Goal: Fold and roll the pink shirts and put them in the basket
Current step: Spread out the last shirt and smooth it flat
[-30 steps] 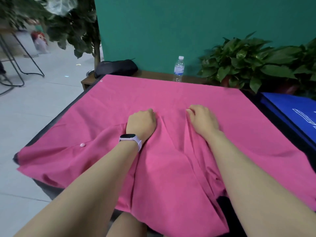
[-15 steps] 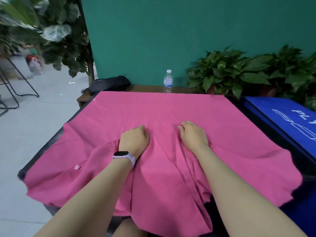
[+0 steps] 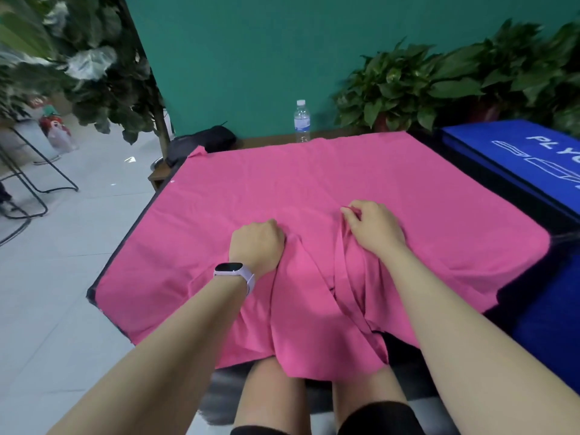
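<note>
A large pink shirt (image 3: 314,186) lies spread over the dark table, its near part hanging off the front edge over my lap. My left hand (image 3: 255,244), with a watch on the wrist, is curled into a fist that bunches the fabric near the middle. To its right, my right hand (image 3: 373,229) pinches a raised fold or band of the same shirt between its fingertips. Creases run from both hands down toward me. No basket is in view.
A water bottle (image 3: 302,120) and a black bag (image 3: 201,146) stand on a wooden ledge behind the table. Potted plants (image 3: 439,86) line the green wall at the right. A blue case (image 3: 514,158) lies at the right. Floor and stool legs (image 3: 37,180) are at the left.
My view has tilted down and closer, so my knees now show. My right hand has lifted a fold of the shirt between its fingers. The left fist stays on the fabric.
</note>
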